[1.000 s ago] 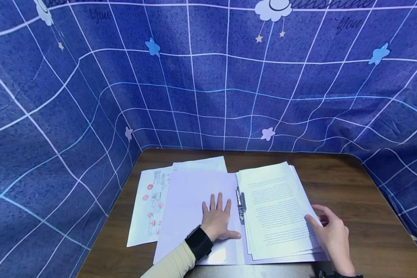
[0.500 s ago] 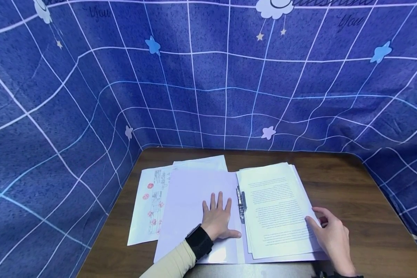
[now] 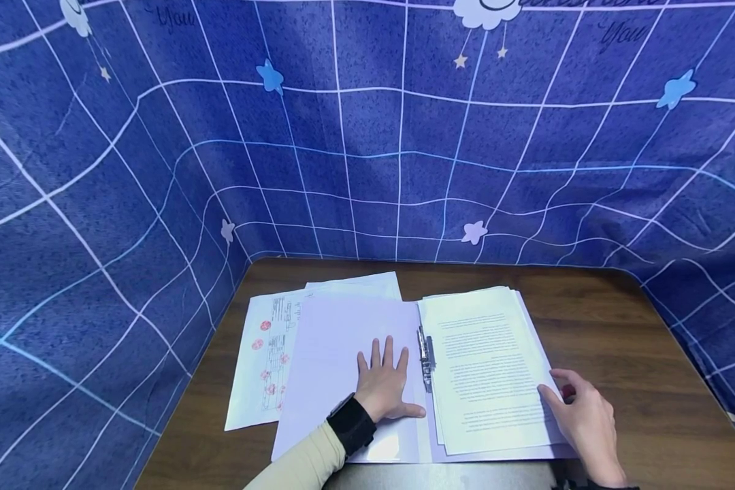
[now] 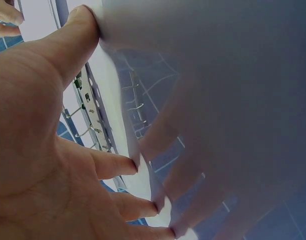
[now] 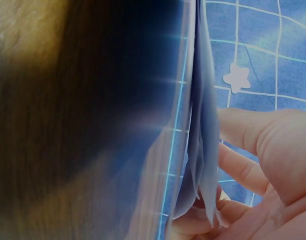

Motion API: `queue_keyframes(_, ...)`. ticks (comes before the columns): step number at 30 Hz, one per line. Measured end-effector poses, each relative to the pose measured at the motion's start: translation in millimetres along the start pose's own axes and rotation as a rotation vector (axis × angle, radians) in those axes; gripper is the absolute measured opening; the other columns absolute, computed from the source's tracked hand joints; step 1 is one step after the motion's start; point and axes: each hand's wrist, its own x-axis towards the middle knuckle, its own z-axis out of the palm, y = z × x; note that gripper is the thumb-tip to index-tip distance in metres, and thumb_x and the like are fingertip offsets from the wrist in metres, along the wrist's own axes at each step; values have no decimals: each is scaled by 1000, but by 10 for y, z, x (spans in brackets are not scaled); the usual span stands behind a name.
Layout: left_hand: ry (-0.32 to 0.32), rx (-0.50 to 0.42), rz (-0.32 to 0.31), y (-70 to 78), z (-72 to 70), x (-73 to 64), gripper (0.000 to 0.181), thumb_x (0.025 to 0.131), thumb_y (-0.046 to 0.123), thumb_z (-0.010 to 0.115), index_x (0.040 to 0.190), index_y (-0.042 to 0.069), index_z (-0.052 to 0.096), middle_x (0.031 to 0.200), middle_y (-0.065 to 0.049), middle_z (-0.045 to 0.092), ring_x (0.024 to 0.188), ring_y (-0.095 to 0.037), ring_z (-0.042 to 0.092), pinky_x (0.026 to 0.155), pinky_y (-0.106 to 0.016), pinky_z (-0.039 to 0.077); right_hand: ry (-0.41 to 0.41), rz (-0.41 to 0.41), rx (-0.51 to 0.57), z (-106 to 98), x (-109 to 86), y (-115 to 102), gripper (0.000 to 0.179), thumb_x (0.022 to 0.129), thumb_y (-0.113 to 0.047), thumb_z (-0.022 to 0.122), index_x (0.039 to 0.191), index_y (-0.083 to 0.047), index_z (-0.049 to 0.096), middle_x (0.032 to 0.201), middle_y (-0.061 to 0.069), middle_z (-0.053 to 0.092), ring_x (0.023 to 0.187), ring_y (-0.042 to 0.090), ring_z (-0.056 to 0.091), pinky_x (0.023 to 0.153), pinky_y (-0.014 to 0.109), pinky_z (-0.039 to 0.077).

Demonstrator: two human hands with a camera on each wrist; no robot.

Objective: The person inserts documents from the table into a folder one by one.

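A pale purple folder [image 3: 337, 340] lies spread out on the table. My left hand [image 3: 382, 388] rests on its left cover, fingers straight and spread; the left wrist view shows the fingertips touching the glossy surface. Beside the thumb, a metal lever-clip mechanism [image 3: 426, 359] sits by the spine. A stack of printed papers [image 3: 490, 367] lies over the right cover, its left edge at the clip. At the stack's right edge, my right hand [image 3: 588, 415] pinches the papers, thumb on top. In the right wrist view the sheet edges [image 5: 208, 150] look slightly fanned, with fingertips partly hidden behind them.
More sheets, one with red stamps [image 3: 263, 361], lie partly under the folder's left side. The brown wooden table [image 3: 649, 381] extends to the right. A blue gridded curtain [image 3: 367, 170] hangs behind and along the sides.
Both hands stay almost in place. The right hand's fingers shift very slightly at the paper edge, and the head view tilts a little.
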Motion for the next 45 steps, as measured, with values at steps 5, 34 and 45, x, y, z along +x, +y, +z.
queue_keyframes(5, 8, -3, 0, 10, -13, -8, 119, 69, 80, 75, 159, 12, 39, 166, -25, 24, 151, -50, 21, 112, -71, 28, -12, 13, -14, 4, 0, -5, 44, 90, -26, 78, 127, -4, 67, 94, 18, 68, 79, 35, 62, 57, 38, 39)
queue_keyframes(34, 10, 13, -12, 15, -3, 17, 121, 68, 81, 76, 160, 13, 38, 167, -24, 22, 152, -49, 19, 113, -71, 26, 174, -700, -220, 560, -225, -460, 34, 73, -6, 88, 105, -9, 78, 111, 19, 66, 96, 42, 58, 70, 52, 43)
queue_keyframes(45, 35, 9, -6, 28, -18, 3, 120, 66, 80, 77, 158, 12, 42, 165, -25, 26, 151, -50, 23, 111, -71, 29, -48, -586, -271, 720, -423, -630, 58, 81, -51, 84, 130, -20, 73, 138, 29, 57, 115, 53, 54, 83, 63, 46)
